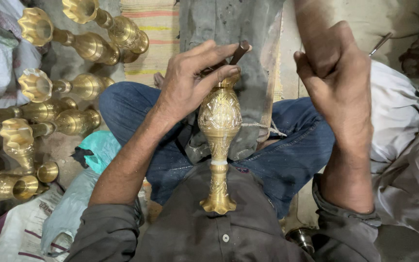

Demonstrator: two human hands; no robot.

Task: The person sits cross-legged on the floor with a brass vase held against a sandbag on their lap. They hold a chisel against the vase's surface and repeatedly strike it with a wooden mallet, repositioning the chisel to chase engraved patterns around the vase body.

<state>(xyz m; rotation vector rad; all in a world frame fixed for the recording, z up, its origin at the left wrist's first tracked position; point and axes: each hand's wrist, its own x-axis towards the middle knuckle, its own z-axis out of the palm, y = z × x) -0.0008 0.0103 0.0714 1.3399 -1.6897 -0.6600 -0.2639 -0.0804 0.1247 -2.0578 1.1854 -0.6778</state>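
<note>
Grey padded block [248,58] stands upright between my knees, blocking floor behind. Pile of brass vases [49,97] lies at left on floor, well apart. Engraved brass vase [219,140] leans against block, fluted mouth toward my chest. My left hand [190,80] pinches thin dark tool [238,51] against vase base. My right hand [338,80] clenched, raised beside block; its contents I cannot tell.

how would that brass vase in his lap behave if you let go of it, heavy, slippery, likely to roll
The brass vase looks solid metal, so probably heavy for its size. Its polished, rounded belly could slip and roll if the left hand let go. The engraved pattern may give some grip. Its narrow flared end likely makes it tippy when stood up.
</note>
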